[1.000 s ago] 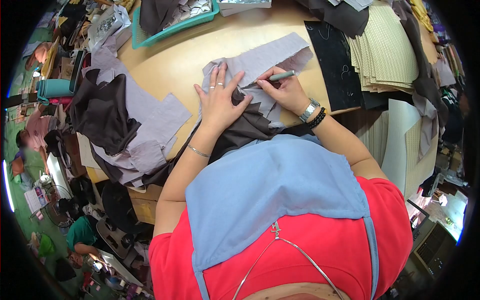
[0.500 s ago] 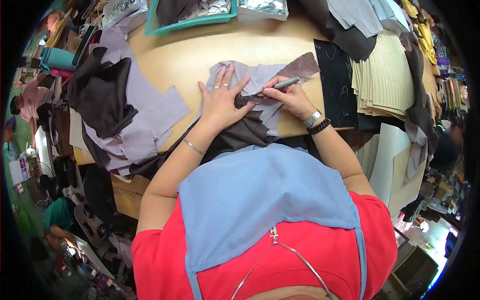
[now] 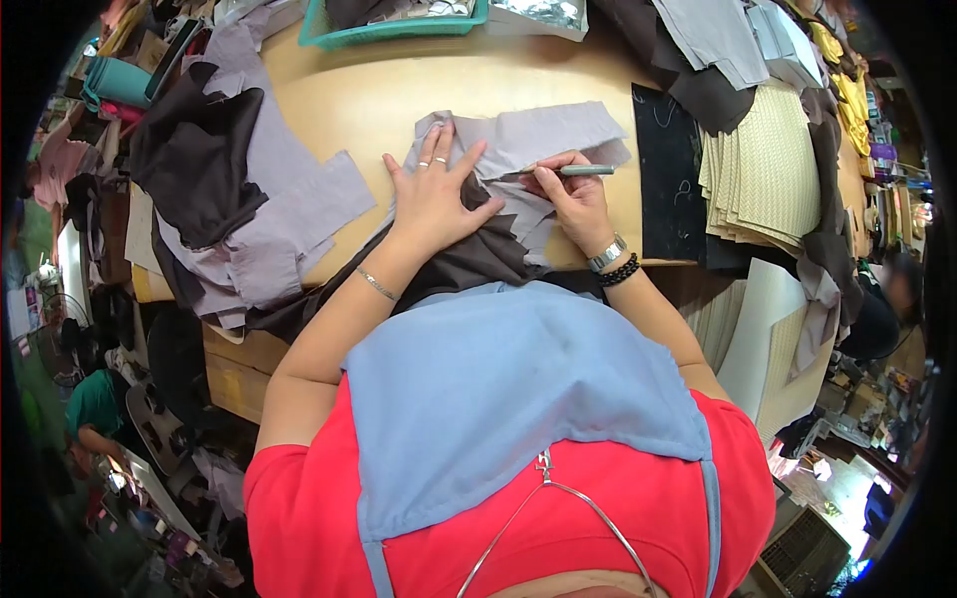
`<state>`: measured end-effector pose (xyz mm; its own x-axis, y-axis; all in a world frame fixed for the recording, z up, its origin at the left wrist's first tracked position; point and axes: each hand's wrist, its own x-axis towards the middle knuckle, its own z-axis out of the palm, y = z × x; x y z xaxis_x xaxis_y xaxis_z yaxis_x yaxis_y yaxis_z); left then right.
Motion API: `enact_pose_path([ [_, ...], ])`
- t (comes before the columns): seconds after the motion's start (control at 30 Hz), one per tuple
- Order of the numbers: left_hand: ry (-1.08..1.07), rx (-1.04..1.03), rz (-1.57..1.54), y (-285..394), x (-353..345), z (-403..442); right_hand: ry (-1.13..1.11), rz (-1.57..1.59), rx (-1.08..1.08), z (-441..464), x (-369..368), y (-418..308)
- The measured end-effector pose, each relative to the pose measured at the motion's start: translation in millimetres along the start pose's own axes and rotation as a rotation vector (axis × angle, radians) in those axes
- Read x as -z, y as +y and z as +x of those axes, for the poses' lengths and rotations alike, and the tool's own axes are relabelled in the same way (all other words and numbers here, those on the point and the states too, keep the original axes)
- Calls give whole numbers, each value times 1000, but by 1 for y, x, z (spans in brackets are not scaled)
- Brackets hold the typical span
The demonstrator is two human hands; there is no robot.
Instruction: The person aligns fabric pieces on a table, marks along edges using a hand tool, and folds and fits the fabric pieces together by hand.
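Note:
Fingers spread, my left hand presses flat on a light grey cloth piece and dark cloth bunched below it. In my right hand is a grey-green pen, pinched between thumb and fingers, its tip end pointing left at the cloth. The exact contact of the tip is too small to tell. The grey strip stretches to the right above my right hand, with its right end lying on the wooden table.
Dark and grey cloth lies at the left. A teal basket and a white box stand at the far edge. Right of my hands are a black strip and stacked cream sheets. A person in green is at lower left.
The camera view has shifted, moving the table's contents in the picture. The right end of the grey strip, folded over half a second ago, now lies flatter. My right hand still holds the pen.

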<state>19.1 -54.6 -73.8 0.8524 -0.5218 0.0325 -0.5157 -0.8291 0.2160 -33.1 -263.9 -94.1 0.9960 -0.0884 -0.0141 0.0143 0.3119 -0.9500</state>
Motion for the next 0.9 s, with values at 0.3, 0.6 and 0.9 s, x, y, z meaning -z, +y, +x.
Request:
enact_pose_path([
  [0.3,47,-8,-40,-2,-2,-2,-18,-89,52,-1,-1,5],
  [0.6,17,-14,-22,-2,0,-1,-23,-145,44,0,-5,1],
  [0.9,52,-19,-31,-2,-1,-1,2,-141,34,1,-6,-1],
])
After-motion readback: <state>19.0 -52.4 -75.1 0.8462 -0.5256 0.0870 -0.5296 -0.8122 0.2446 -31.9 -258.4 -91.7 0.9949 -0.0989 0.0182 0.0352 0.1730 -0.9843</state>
